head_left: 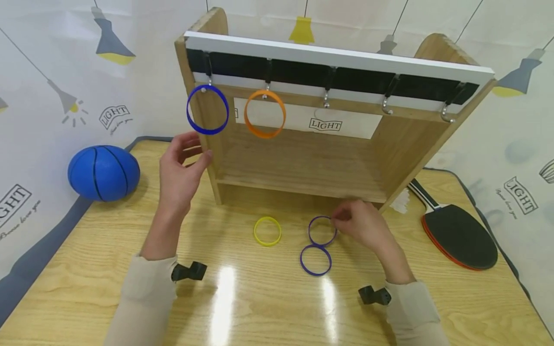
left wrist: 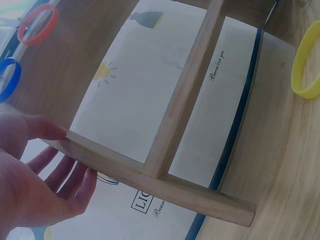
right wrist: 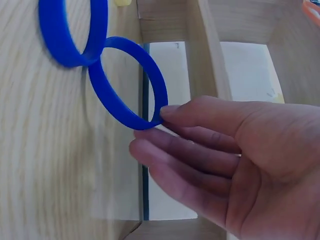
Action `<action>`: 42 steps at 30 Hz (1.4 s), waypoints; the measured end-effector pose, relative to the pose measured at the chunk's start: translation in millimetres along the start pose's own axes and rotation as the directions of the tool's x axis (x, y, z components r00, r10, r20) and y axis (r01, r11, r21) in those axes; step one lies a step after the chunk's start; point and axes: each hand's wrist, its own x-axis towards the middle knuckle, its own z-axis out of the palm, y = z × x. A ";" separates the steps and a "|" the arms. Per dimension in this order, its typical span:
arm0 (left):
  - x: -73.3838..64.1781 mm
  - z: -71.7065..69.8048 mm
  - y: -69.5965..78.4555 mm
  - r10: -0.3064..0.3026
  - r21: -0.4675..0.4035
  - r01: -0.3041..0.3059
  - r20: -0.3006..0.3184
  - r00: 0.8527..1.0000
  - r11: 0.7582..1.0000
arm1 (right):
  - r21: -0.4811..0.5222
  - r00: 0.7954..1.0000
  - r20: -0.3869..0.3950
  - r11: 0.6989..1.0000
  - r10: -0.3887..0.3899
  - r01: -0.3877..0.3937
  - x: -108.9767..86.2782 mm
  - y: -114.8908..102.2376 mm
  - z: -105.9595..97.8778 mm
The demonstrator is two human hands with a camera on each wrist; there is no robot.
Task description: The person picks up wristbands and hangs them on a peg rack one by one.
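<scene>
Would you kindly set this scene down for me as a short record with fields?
Left hand: grips the wooden rack by its left side
Right hand: pinches the edge of a blue ring
Touching that ring: second blue ring
Hooks: five; leftmost bears a hanging blue ring, next an orange ring
On table, between hands: yellow ring
Far left: blue ball
Far right: paddle

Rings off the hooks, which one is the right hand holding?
The blue ring nearer the wooden rack. The right hand pinches its edge; the other blue ring, just below it in the head view, and the yellow ring are untouched.
</scene>
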 end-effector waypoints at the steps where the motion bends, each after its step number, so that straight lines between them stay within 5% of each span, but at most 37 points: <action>1: 0.1 -0.1 0.2 -0.003 0.001 0.003 -0.001 1.000 1.000 | 0.009 1.000 -0.007 1.000 -0.015 0.015 0.1 -1.4 -0.5; 9: -0.3 -0.8 0.4 -0.012 0.002 0.012 0.008 1.000 1.000 | 0.009 0.995 -0.009 0.995 -0.103 0.103 -4.8 -16.6 -6.8; 25: -1.1 -0.1 0.1 -0.002 0.001 0.002 0.013 1.000 1.000 | -0.030 0.991 0.003 0.991 -0.131 0.131 -14.0 -30.7 -12.9; 35: -0.5 -0.8 -0.3 -0.018 0.017 0.018 0.008 1.000 1.000 | 0.135 0.981 -0.079 0.973 -0.177 0.187 -22.6 -48.4 -27.3; 39: 0.0 -0.7 -1.0 -0.019 0.007 0.019 0.003 1.000 1.000 | 0.393 0.973 -0.157 0.894 -0.166 0.216 -22.6 -61.0 -32.0; 42: 0.0 0.0 -1.7 -0.011 0.000 0.011 -0.001 1.000 1.000 | 0.605 0.958 -0.244 0.748 -0.152 0.273 -19.9 -75.2 -36.8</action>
